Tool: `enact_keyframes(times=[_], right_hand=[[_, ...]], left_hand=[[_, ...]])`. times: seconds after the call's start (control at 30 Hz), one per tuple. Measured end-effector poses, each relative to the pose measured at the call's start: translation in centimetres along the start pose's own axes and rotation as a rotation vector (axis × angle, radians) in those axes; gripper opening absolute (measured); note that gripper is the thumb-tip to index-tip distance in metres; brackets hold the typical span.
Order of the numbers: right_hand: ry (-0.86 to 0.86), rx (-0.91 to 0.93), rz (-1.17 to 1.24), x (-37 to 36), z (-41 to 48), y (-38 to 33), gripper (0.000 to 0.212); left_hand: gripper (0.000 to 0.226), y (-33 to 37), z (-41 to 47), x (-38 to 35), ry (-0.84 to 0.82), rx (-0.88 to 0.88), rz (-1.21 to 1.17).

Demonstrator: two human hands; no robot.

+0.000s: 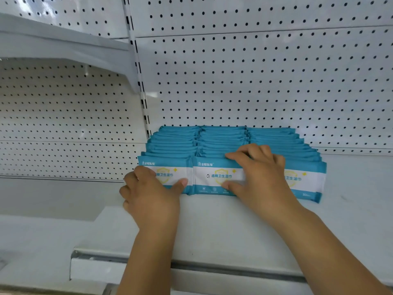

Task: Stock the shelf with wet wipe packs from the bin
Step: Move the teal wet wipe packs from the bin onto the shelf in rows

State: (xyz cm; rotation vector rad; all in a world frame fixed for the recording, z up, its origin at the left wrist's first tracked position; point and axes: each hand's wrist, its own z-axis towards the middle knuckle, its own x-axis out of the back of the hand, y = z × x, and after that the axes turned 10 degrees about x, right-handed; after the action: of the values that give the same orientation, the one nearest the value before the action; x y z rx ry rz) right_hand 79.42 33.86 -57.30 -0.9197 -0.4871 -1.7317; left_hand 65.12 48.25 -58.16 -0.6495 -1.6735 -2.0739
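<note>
Shelf [212,226] before white pegboard wall [255,81].

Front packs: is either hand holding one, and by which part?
Left hand grips the left front pack by its left end; right hand grips the middle front pack, fingers over its top edge, thumb on its face.

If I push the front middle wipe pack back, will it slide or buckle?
Likely buckles some: the front middle pack is a thin soft pouch. Standing on edge against its row, it probably tips if unsupported. Its smooth film may slide easily on the shelf.
</note>
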Motion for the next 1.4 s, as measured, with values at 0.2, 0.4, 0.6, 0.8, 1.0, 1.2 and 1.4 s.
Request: enact_keyframes(times=[0.2,0.4,0.6,0.8,1.0,1.2,1.4], right_hand=[[0.046,-0.002,0.109,2.1,-1.4,0.3,0.066],[0.071,-0.026,0.106,6.2,-6.1,2.9,0.060],[0.038,-0.172,-0.008,11.6,-11.8,7.3,0.062],[0.025,-0.328,-0.167,20.5,-19.3,11.5,0.064],[-0.001,-0.534,-0.316,28.7,-29.0,14.5,0.060],[-0.060,-0.771,-0.356,33.5,-39.3,15.3,0.059],[-0.283,-1.066,-0.373,35.6,-49.2,16.9,0.061]], left_hand=[[0.079,-0.2,-0.8,0.5,0.007,-0.076,0.038],[0.060,1.2,-5.4,0.4,-0.059,-0.281,-0.106],[0.045,5.7,-11.8,-1.7,-0.218,-0.530,-0.284],[0.041,11.2,-21.2,-4.0,-0.473,-0.770,-0.425],[0.044,15.3,-32.3,-4.6,-0.789,-0.977,-0.443],[0.048,16.3,-40.9,-6.3,-0.978,-1.067,-0.400],[0.050,13.4,-47.2,-10.0,-1.099,-1.176,-0.151]])
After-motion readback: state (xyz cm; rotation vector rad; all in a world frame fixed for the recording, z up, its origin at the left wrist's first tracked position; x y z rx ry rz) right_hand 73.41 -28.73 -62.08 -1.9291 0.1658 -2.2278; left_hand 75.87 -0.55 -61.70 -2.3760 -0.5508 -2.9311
